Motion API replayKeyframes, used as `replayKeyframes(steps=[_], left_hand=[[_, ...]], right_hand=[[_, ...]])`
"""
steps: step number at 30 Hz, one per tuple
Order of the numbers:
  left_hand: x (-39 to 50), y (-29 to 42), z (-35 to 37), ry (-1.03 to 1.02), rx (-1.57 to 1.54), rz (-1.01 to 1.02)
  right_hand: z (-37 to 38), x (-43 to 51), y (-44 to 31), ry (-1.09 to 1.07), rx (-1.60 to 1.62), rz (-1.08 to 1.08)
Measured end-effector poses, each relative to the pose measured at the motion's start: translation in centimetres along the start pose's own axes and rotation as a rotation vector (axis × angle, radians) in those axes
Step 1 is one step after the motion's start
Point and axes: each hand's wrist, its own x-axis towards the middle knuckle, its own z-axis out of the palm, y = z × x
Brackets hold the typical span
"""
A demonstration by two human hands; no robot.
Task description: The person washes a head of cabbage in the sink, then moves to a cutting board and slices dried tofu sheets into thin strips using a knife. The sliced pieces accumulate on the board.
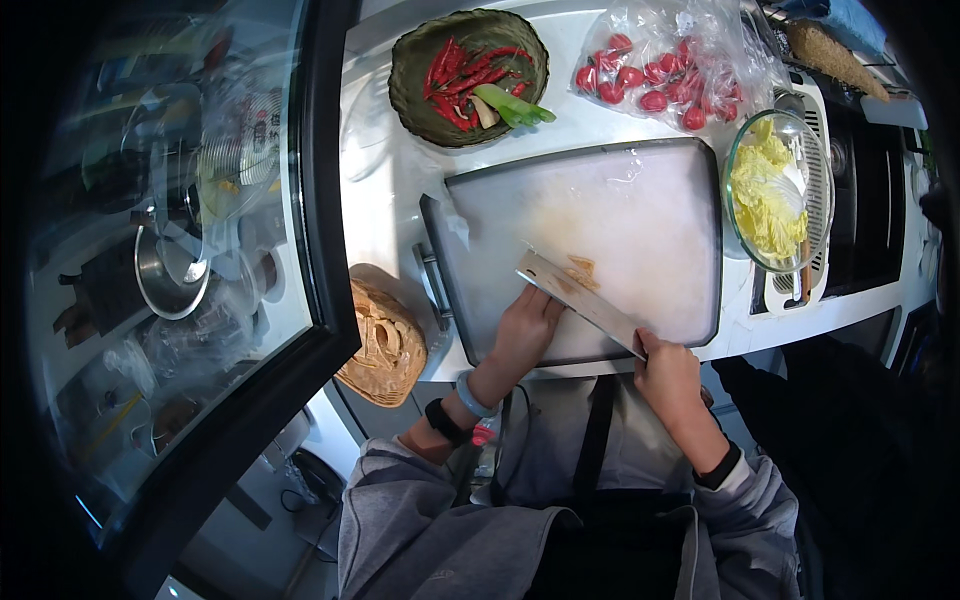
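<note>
My right hand [670, 373] is closed around the handle end of a cleaver [581, 296], whose broad metal blade slants up to the left over a dark-edged cutting board [645, 202]. My left hand [527, 324] rests near the board's front edge, its fingertips at the near side of the blade; whether they hold anything under it is hidden. Small tan slices [583, 271], perhaps ginger, lie on the board just beyond the blade. Behind the board, a dark green bowl [405, 97] holds dried red chillies [450, 79] and a piece of green onion [510, 107].
Napa cabbage leaves [765, 199] fill a glass bowl [731, 225] at the board's right, on a white rack [817, 277]. A plastic bag of radishes [652, 75] lies behind. A wicker basket [386, 345] stands left, beside a black-framed glass panel [322, 187].
</note>
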Motion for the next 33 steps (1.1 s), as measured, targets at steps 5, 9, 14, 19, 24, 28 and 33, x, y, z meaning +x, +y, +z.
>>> replayKeyframes(steps=[5, 9, 14, 19, 24, 28, 33], left_hand=[[-0.7, -0.5, 0.5, -0.077, 0.063, 0.017], [-0.7, -0.7, 0.6, -0.160, 0.079, 0.001], [-0.8, -0.6, 0.9, -0.141, 0.052, -0.051], [-0.8, -0.7, 1.0, -0.164, 0.092, -0.031], [0.1, -0.1, 0.3, -0.072, 0.003, -0.086], [0.6, -0.2, -0.4, 0.007, -0.005, -0.009], [0.2, 0.5, -1.0, -0.019, -0.058, 0.015]], right_hand=[[0.0, -0.2, -0.9, 0.005, -0.012, 0.033], [-0.1, 0.3, -1.8, -0.033, -0.061, 0.064], [-0.1, 1.6, -1.5, -0.067, -0.099, 0.044], [0.8, 4.0, -2.6, -0.005, -0.058, 0.002], [0.7, 6.2, -4.1, 0.029, 0.071, -0.032], [-0.4, 6.7, -2.9, -0.003, 0.255, 0.033], [-0.6, 4.3, -1.5, 0.092, 0.266, 0.011]])
